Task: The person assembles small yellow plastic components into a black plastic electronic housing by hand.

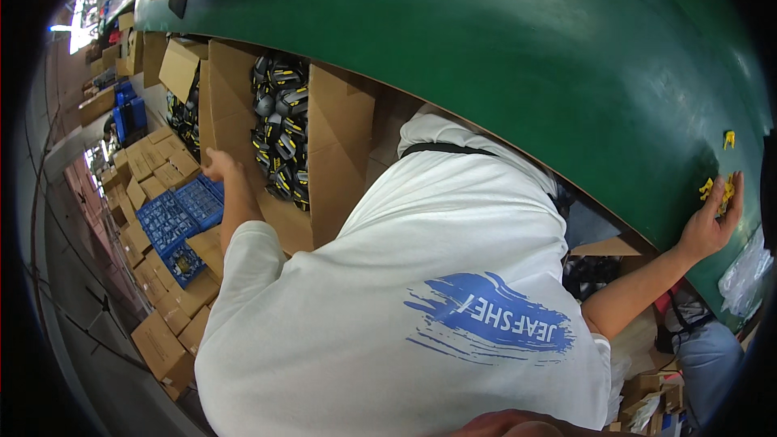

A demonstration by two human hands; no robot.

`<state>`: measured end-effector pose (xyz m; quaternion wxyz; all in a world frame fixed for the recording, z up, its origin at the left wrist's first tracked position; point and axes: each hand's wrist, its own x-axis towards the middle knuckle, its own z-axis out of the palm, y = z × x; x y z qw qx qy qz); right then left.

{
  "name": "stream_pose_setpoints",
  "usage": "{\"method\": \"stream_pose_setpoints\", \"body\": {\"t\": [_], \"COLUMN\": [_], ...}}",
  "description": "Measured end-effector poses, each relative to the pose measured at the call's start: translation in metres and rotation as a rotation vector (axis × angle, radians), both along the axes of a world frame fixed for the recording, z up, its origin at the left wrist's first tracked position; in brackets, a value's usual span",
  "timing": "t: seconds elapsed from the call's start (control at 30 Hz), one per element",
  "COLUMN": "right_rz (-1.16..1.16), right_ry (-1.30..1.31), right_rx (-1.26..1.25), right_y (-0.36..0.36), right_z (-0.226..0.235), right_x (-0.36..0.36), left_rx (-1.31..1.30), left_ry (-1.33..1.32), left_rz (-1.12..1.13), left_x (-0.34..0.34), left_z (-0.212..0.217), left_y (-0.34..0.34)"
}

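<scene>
My left hand [222, 164] grips the edge of an open cardboard box [340, 125] below the table's edge; its fingertips are partly hidden. Inside that box lies a pile of black and grey parts with yellow marks [282, 125]. On the far right, my right hand [712, 222] rests on the green tabletop [486, 40], its fingers stretched out and apart. Several small yellow plastic pieces [706, 188] lie between and beside these fingers. A single yellow piece [729, 139] sits a little farther off on the table.
A second box [180, 69] of similar parts stands left of the first. Stacked cartons [166, 352] and blue crates [182, 214] fill the floor at left. Clear plastic bags [743, 275] lie at the table's right edge. Beside it is another person's jeans-clad leg [708, 364].
</scene>
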<state>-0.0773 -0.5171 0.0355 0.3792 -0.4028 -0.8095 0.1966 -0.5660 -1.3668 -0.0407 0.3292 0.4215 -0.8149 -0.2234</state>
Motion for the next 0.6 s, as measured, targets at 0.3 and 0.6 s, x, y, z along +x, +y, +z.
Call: {"method": "stream_pose_setpoints", "body": {"t": [0.3,0.6], "right_rz": [-0.032,-0.154], "right_ry": [-0.054,0.25], "right_rx": [0.07,0.002], "right_y": [-0.007,0.004], "right_z": [0.002,0.01], "right_x": [0.003,0.009], "left_rx": [-0.357,-0.075], "left_ry": [0.34,0.497], "left_rz": [-1.475,-2.556], "left_x": [-0.042,0.09], "left_z": [0.095,0.097], "left_y": [0.387,0.744]}}
